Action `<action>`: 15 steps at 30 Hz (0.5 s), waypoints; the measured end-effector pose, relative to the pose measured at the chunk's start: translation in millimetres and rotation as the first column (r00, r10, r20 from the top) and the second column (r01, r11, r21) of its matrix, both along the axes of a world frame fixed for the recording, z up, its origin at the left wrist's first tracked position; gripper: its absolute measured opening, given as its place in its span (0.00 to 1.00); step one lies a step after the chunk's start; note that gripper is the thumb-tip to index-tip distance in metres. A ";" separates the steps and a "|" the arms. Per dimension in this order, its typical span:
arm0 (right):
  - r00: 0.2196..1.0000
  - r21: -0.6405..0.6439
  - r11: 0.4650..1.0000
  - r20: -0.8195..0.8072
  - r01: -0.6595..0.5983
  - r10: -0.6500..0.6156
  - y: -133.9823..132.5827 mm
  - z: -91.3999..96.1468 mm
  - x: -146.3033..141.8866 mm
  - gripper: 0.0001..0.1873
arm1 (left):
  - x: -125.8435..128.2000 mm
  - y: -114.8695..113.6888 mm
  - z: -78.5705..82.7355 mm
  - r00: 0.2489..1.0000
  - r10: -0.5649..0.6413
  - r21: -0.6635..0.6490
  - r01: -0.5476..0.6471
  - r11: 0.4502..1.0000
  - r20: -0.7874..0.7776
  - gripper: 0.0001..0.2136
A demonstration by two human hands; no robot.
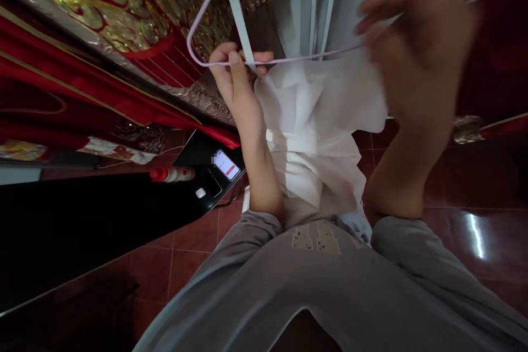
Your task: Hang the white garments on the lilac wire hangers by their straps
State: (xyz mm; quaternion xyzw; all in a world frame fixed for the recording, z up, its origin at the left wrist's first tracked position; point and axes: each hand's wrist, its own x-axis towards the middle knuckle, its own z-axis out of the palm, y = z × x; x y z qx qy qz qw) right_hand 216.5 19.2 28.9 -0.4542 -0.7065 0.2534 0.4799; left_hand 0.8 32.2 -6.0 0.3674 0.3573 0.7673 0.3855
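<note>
My left hand (239,74) is closed around the lower bar of a pale pink clothes hanger (196,19), near its left corner. A white strap (241,25) runs over the hanger's upper arm and down into my left fingers. From there hangs a white garment with ruffled layers (307,115), in front of my body. My right hand (416,33) is raised at the hanger's right part, its fingers bent and smeared by motion. Whether it grips the bar or a strap cannot be made out. The hanger's right side is partly hidden behind that hand.
Red and gold sequined garments (136,5) hang close on the left. A black table (124,220) below holds a lit phone (226,165), a dark phone (211,182), a small white case (200,193) and a red-capped bottle (173,174). More dark red fabric (499,55) hangs at right.
</note>
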 end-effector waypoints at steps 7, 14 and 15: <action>0.999 0.125 0.991 -0.004 0.053 -0.053 -19.8 -47.1 -35.8 0.20 | -3.9 4.1 -19.7 0.999 -0.014 0.000 0.014 1.000 -0.049 0.08; 1.000 0.101 0.995 0.006 0.019 -0.020 -21.5 -58.5 -57.1 0.26 | -30.1 -24.2 -9.8 0.938 -0.104 -0.024 0.101 0.995 -0.331 0.10; 1.000 0.099 0.995 0.009 0.016 -0.017 -20.5 -59.3 -57.8 0.26 | -33.8 -28.9 -5.6 0.926 -0.122 -0.036 0.116 0.993 -0.357 0.10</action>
